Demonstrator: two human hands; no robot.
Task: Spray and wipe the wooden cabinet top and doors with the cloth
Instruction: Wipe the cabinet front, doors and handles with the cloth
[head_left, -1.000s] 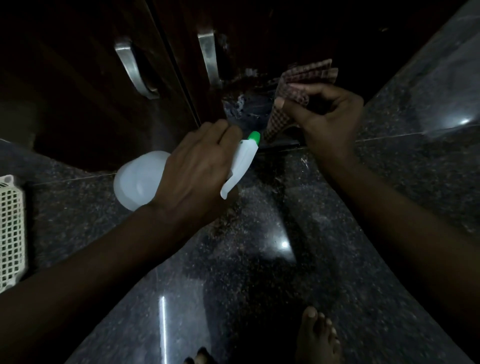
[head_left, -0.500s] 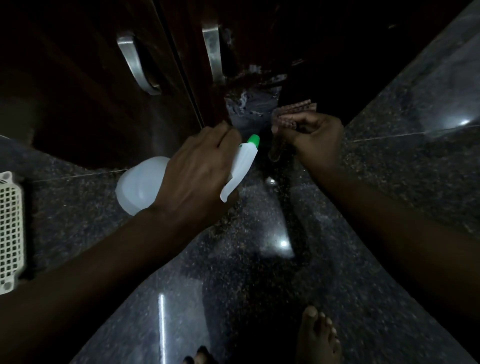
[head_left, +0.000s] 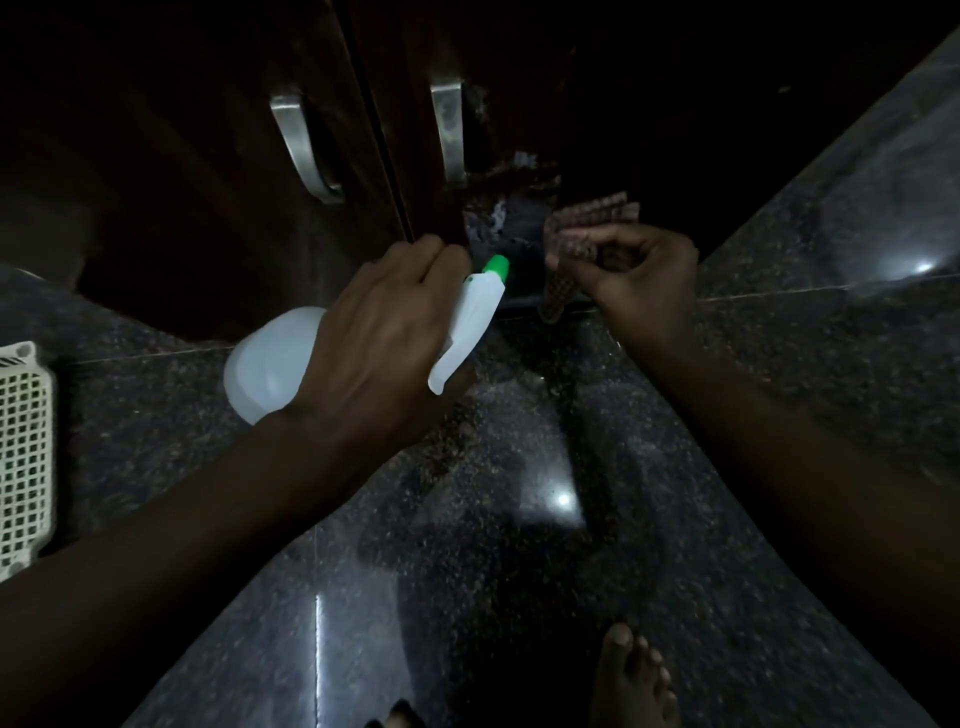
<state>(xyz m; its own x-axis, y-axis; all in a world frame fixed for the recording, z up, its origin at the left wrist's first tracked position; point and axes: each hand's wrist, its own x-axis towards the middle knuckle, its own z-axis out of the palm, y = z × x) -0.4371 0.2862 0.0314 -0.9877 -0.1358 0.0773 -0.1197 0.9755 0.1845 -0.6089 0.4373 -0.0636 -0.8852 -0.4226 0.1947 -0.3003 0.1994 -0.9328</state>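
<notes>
Dark wood door (head_left: 519, 130) is wet and streaky low down, right by the floor (head_left: 519, 519). Left hand (head_left: 379, 338) is clenched around the sprayer (head_left: 470, 327), nozzle aimed at that patch; right hand (head_left: 641, 275) is pinching the checked cloth (head_left: 587, 228) against the door's bottom edge. Risk I see: another squirt this close probably runs off onto the glossy floor beside the bare foot (head_left: 634, 680), so slippy. Compared with half a second back, the cloth sits a touch higher and more of it shows.
</notes>
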